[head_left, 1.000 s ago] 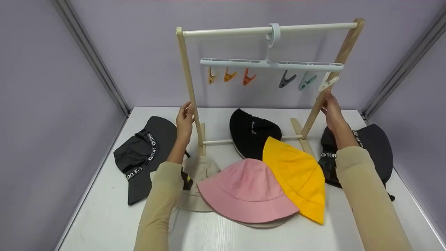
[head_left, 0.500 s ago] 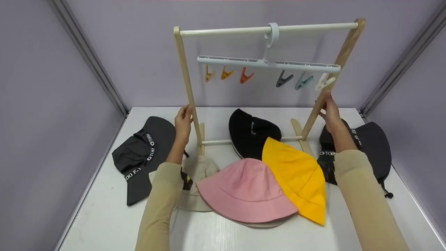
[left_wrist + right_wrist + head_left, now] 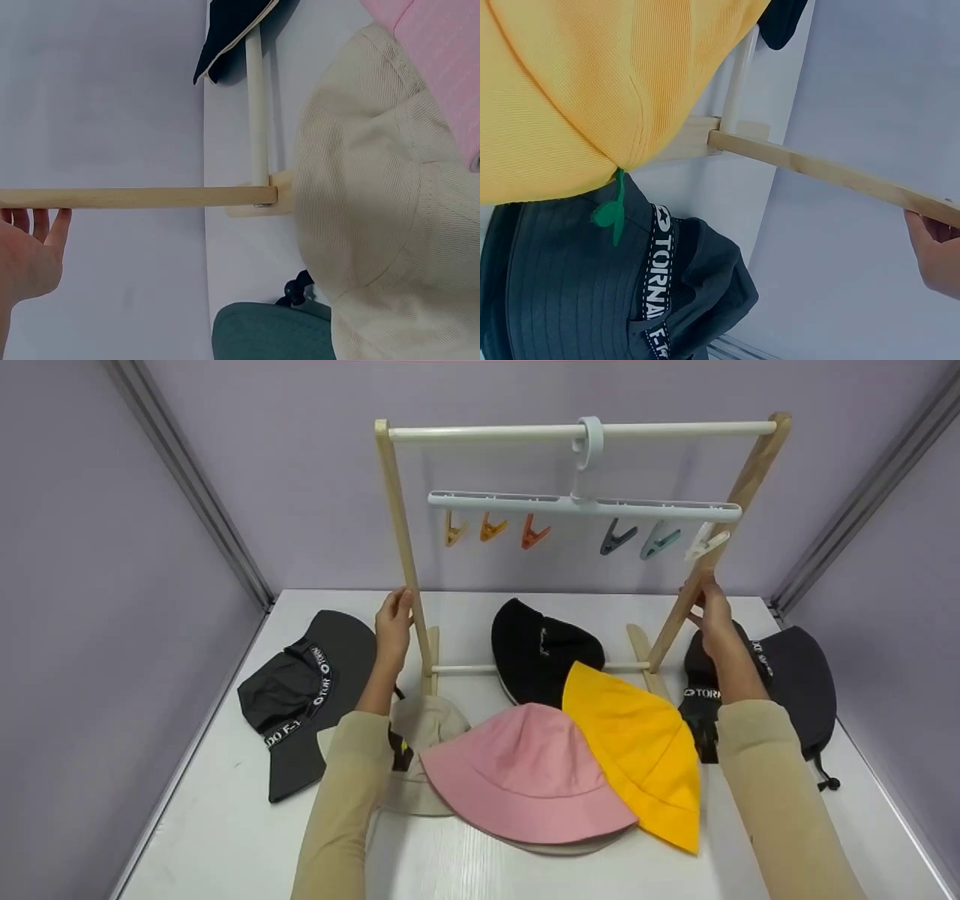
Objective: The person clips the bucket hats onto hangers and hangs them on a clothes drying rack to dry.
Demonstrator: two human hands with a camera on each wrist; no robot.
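Wooden rack in the upper middle of the frame, its feet on the white table, with a hand at each side. Compared with half a second ago, the right end of the top rail sits lower in the frame, so that the rail runs more nearly level; the pale clip hanger hooked over it sits lower as well. The hats at centre and right also show a slight downward shift, and part of the change may therefore be the viewer's head moving. The right hand, right of centre, lies lower in the frame along with the rack; its digits show on both sides of the right upright, gripping it. The left hand, left of centre, touches the left upright with its fingertips; whether it pinches the wood or merely presses it, an onlooker cannot tell, the far side being hidden. The change, being small, suggests steadying or slight straightening of the rack rather than carrying it. The hats appear uninvolved: a black hat at centre, pink and yellow bucket hats below it, a beige cap partly under the pink one, and dark brimmed hats at left and right. The hanger's clips hold none of them.
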